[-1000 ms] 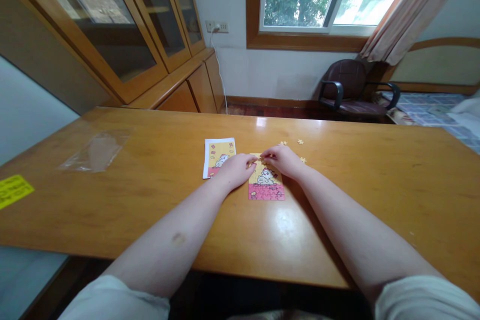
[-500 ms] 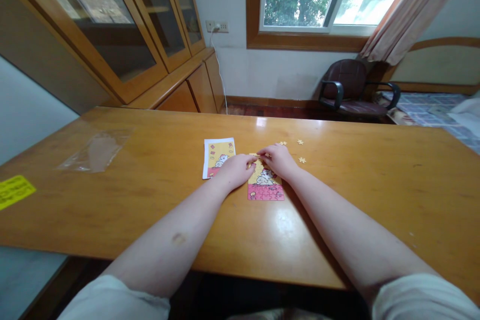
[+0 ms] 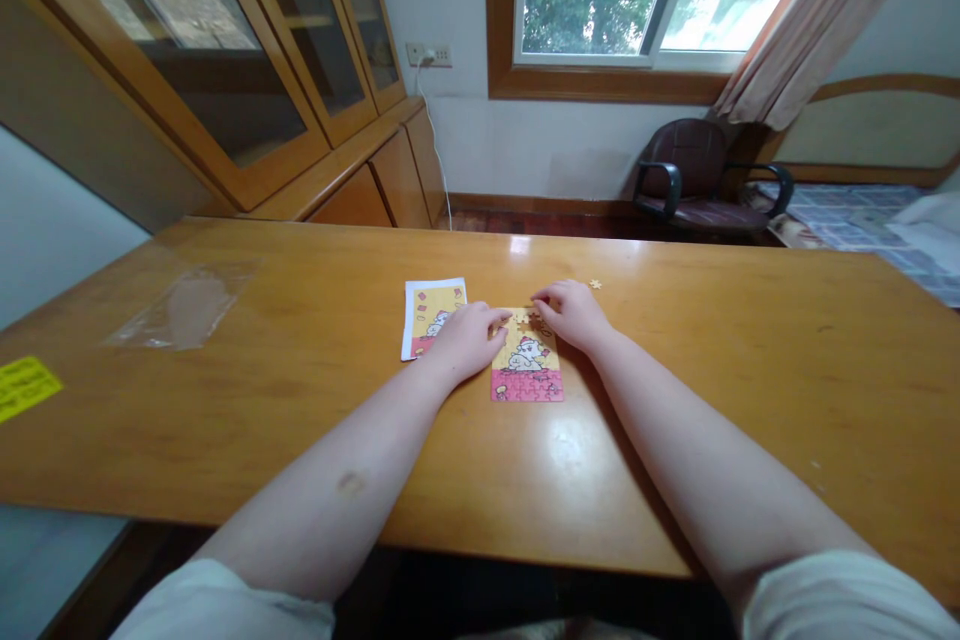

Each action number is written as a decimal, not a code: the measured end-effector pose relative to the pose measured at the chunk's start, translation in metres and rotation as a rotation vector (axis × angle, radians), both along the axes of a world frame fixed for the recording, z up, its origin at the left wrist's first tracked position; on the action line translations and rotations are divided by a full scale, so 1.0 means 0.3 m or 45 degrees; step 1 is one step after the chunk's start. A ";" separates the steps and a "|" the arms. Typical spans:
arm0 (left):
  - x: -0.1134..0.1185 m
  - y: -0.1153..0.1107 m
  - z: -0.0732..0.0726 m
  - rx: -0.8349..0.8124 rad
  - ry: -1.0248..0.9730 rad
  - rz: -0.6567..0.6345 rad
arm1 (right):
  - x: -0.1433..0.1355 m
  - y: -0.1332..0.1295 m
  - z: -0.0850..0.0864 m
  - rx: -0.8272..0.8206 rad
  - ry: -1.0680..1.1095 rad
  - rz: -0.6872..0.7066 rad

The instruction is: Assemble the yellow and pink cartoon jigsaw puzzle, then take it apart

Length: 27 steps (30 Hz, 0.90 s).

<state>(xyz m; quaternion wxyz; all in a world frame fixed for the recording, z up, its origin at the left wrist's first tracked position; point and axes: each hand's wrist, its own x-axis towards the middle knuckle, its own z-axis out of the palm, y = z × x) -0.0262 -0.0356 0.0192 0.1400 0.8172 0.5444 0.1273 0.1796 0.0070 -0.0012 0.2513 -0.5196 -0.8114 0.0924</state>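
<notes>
A small jigsaw puzzle (image 3: 527,382), yellow above and pink below with a white cartoon animal, lies flat on the table. Gaps in its upper part show the wood beneath. My left hand (image 3: 471,335) rests at its upper left edge, thumb and forefinger a little apart, nothing seen in them. At the upper right corner is my right hand (image 3: 574,314), fingers curved and slightly apart, with no piece visible between them. Partly behind my left hand lies a printed card (image 3: 433,298) with the same picture. One loose puzzle piece (image 3: 596,284) shows beyond my right hand.
On the left of the wooden table (image 3: 315,320) lie a clear plastic bag (image 3: 191,305) and a yellow label (image 3: 26,387). A glass-fronted cabinet (image 3: 322,120) stands behind at left. An office chair (image 3: 690,175) is past the far edge.
My right hand has drawn back to the right from the puzzle's top edge, uncovering more of its upper part. It now hides the area of other loose pieces. My left hand stays nearly in place.
</notes>
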 end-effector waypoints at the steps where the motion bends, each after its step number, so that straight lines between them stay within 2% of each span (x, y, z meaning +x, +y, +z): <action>1: 0.001 -0.003 0.000 0.030 0.018 -0.003 | 0.017 0.001 0.005 -0.001 -0.027 0.011; 4: 0.004 -0.009 -0.010 0.112 0.069 -0.025 | 0.047 0.002 0.017 -0.037 -0.080 0.103; 9: 0.000 -0.010 -0.034 0.131 0.119 -0.046 | 0.036 -0.009 0.027 -0.055 -0.078 0.305; 27: -0.007 0.003 -0.064 0.132 0.076 -0.074 | 0.026 -0.006 0.013 -0.002 -0.064 0.339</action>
